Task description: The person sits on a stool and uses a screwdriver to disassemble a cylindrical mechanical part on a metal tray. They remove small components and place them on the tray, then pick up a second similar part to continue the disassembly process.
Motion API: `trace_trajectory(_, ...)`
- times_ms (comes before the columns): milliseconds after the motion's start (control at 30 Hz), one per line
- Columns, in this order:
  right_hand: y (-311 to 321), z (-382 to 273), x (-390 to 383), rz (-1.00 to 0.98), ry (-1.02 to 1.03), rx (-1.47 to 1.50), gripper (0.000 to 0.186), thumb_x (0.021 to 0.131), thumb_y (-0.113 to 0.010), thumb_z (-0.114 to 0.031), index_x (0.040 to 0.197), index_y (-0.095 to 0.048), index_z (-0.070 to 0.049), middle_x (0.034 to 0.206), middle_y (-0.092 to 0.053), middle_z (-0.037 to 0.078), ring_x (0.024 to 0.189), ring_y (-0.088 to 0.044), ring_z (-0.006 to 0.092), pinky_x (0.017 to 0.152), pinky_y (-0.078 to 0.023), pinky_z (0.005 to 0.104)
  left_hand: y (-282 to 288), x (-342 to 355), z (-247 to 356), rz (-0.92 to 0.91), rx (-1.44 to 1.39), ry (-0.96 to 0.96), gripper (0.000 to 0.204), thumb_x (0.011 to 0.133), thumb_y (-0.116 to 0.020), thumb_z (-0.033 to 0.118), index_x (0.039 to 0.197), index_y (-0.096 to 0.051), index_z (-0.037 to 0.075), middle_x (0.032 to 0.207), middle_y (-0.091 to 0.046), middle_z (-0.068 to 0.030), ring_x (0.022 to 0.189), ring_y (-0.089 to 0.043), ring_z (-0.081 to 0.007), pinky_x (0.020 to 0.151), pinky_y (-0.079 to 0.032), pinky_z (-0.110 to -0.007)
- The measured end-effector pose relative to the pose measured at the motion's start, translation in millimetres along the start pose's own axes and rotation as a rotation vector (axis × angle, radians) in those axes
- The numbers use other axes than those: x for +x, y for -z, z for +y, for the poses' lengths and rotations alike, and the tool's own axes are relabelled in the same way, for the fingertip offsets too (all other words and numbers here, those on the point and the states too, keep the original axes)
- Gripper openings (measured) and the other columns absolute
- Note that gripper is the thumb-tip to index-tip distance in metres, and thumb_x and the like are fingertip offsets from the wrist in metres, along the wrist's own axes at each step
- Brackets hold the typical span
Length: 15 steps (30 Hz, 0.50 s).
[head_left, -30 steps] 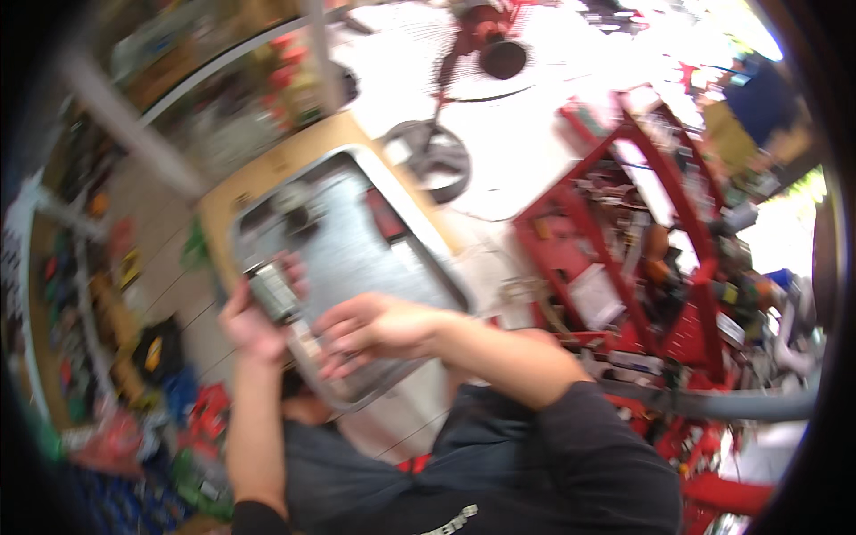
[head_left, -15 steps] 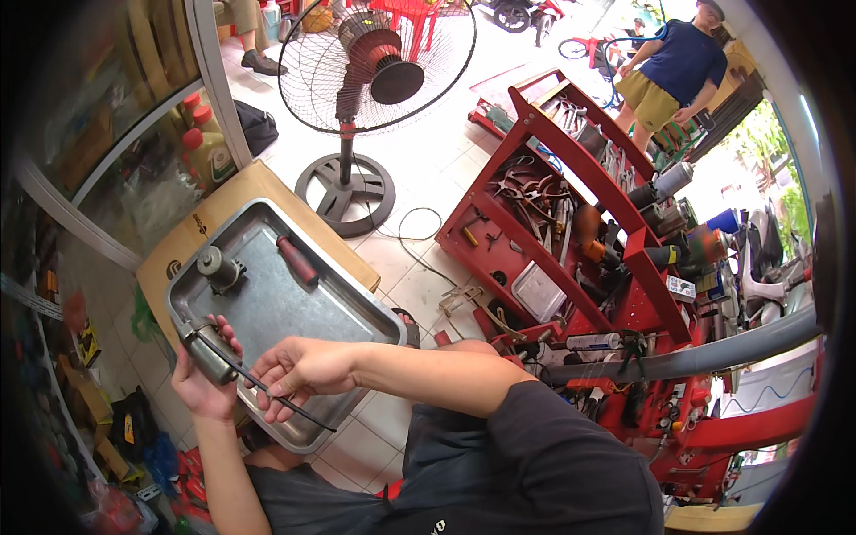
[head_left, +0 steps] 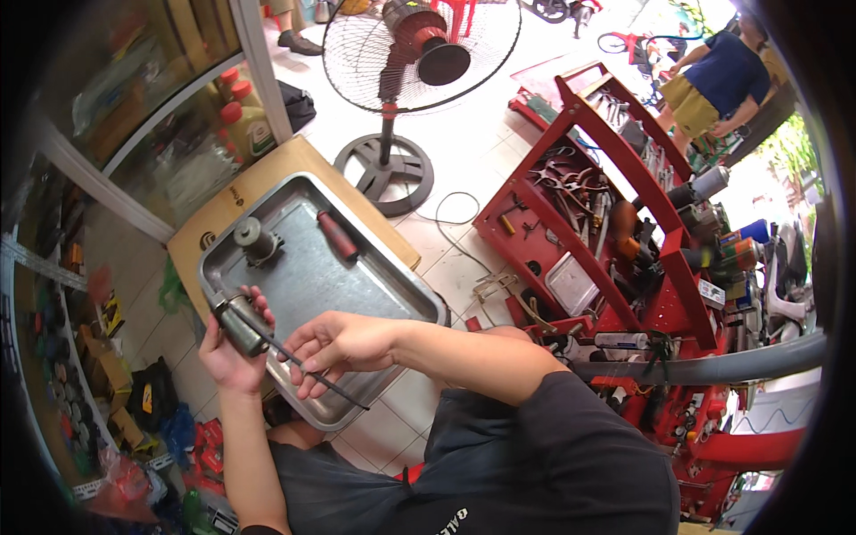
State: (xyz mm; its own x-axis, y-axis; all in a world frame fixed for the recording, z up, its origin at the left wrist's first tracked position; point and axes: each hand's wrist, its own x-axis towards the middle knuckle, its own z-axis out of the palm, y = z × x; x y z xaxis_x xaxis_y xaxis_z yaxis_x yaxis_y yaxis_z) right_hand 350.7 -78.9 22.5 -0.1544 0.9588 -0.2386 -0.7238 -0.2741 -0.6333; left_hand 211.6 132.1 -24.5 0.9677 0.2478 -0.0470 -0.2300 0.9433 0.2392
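Observation:
A metal cylinder (head_left: 242,328), which looks like a small motor housing, rests in my left hand (head_left: 229,364) with the fingers wrapped round it. From it a thin black cable (head_left: 337,389) runs to the lower right. My right hand (head_left: 343,343) pinches this cable close to the cylinder. Both hands are over the near left part of a metal tray (head_left: 383,299). In the tray stands a second motor-like metal part (head_left: 255,241), apart from my hands. Beside it lies a screwdriver (head_left: 337,235) with a red and black handle.
The tray sits on a cardboard box (head_left: 187,245). Beyond stands a black pedestal fan (head_left: 385,152), its cord on the tiled floor. To the right is a red tool cart (head_left: 535,236) full of tools. A glass cabinet (head_left: 169,134) stands left. A person (head_left: 718,76) stands far right.
The whole view has shifted, so the scene sits farther right and a little higher. My hands keep nearly the same hold on the cylinder and the cable.

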Motion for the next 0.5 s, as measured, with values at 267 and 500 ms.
trace_trajectory(267, -1.7, -3.1, 0.0, 0.007, -0.017, -0.006, 0.037, 0.103, -0.054, 0.002, 0.139, -0.049, 0.007, 0.117, -0.069, 0.017, 0.104, -0.074, 0.0281, 0.093, -0.061, 0.0377, -0.8, 0.0, -0.8, 0.006, 0.005, -0.013, 0.067, 0.103, -0.056, 0.040, 0.147, -0.045, -0.009, 0.151, -0.049, -0.0257, 0.139, -0.050, -0.0410, 0.119, -0.039, -0.053)
trace_trajectory(500, -2.3, -1.5, 2.8, 0.009, -0.027, -0.026, 0.036, 0.104, -0.053, 0.001, 0.140, -0.050, 0.006, 0.116, -0.070, 0.015, 0.103, -0.074, 0.0249, 0.093, -0.061, 0.0366, -6.2, -3.2, -2.6, 0.047, 0.016, -0.038, 0.065, 0.103, -0.056, 0.040, 0.146, -0.045, -0.008, 0.148, -0.051, -0.0245, 0.136, -0.052, -0.0397, 0.117, -0.041, -0.052)
